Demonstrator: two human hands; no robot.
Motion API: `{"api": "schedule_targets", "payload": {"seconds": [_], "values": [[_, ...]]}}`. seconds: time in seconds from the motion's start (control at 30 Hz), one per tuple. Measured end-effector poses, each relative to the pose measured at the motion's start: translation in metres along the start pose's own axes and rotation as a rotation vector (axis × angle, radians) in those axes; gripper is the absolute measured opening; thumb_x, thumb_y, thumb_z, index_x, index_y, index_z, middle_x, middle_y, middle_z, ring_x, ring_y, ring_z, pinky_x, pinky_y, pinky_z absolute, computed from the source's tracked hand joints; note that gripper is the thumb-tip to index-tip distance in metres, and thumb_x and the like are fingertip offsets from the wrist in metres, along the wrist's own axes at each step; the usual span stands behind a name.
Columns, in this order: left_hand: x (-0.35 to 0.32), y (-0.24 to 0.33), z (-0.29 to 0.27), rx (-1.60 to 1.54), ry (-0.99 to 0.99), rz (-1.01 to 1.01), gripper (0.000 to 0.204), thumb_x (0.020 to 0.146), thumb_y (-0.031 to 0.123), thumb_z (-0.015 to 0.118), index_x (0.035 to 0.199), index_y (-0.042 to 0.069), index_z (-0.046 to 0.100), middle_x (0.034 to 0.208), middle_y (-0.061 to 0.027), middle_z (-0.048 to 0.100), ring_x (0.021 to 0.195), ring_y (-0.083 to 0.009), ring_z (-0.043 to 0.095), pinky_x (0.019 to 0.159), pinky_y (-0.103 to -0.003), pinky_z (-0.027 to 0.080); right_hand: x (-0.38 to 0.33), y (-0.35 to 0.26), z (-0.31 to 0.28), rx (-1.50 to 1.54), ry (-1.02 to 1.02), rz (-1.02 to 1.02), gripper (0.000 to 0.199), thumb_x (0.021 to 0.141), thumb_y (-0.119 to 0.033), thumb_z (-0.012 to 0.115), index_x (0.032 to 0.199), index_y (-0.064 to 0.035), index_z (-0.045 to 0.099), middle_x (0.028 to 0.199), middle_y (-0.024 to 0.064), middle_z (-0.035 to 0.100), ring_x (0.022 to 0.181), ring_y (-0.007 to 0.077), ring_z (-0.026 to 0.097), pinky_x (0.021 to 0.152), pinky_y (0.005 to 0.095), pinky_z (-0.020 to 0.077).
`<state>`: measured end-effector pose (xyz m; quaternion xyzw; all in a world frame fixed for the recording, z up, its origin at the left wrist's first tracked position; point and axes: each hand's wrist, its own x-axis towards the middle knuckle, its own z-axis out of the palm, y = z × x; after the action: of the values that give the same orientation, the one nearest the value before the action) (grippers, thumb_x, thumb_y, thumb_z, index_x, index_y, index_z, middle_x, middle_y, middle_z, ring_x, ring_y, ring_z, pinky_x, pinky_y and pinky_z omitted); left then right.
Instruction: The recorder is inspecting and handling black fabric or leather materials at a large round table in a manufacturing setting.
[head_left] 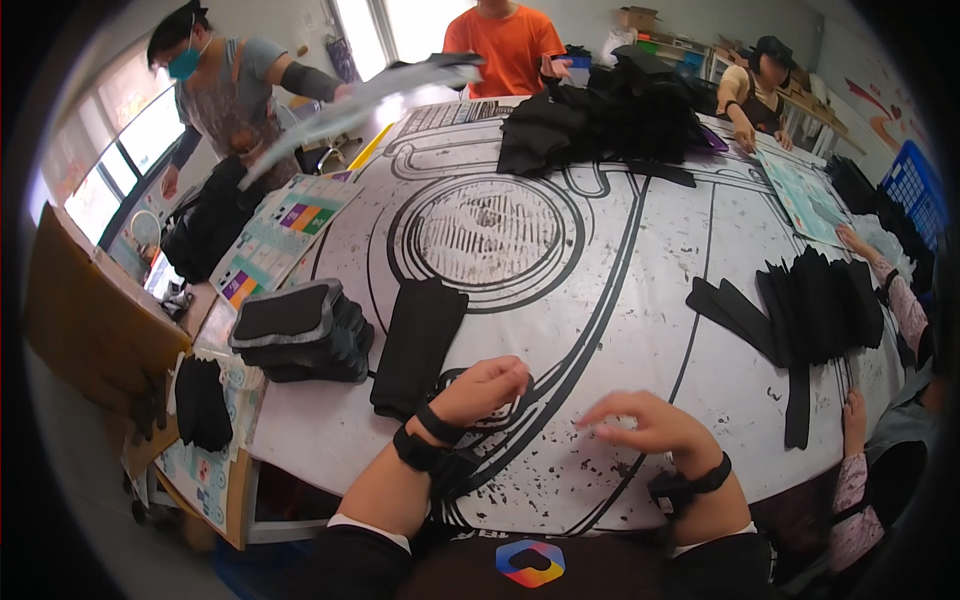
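Left hand (487, 390): fingers loosely curled, nothing visibly held
Right hand (640, 424): fingers parted, empty
Black fabric stack (418, 340): flat on worktop (640, 345), left side, presumably for easy reach

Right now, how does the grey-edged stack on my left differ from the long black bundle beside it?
The grey-edged stack rises tall in layers; the long black bundle lies lower. The grey-edged stack's top has a grey border around a black middle; the long black bundle looks plain black. The grey-edged stack is broad, the long black bundle narrow. Both rest on the white printed table.
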<state>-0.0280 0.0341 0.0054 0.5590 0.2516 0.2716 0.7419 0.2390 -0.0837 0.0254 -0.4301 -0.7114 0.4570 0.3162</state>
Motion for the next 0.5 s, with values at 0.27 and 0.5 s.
{"api": "schedule_targets", "payload": {"seconds": [0.27, 0.5], "values": [[-0.009, 0.039, -0.015, -0.318, 0.559, 0.246, 0.031, 0.103, 0.025, 0.040, 0.076, 0.012, 0.042, 0.056, 0.0028, 0.033, 0.044, -0.0074, 0.025, 0.043, -0.023, 0.024, -0.037, -0.092, -0.053, 0.175, 1.175, -0.897, 0.079, 0.095, -0.039, 0.045, 0.153, -0.0047, 0.004, 0.161, 0.0090, 0.003, 0.133, 0.0247, 0.042, 0.114, 0.0408, 0.0284], [-0.007, 0.032, -0.003, -0.274, 0.462, 0.225, 0.032, 0.103, 0.029, 0.041, 0.075, 0.013, 0.041, 0.055, 0.0033, 0.030, 0.043, -0.0073, 0.022, 0.041, -0.023, 0.023, -0.042, -0.145, 0.011, 0.058, -0.052, -0.668, 0.065, 0.099, -0.042, 0.037, 0.144, 0.0037, 0.031, 0.140, 0.0217, 0.040, 0.097, 0.0299, 0.059, 0.087, 0.0408, 0.0450]]}}
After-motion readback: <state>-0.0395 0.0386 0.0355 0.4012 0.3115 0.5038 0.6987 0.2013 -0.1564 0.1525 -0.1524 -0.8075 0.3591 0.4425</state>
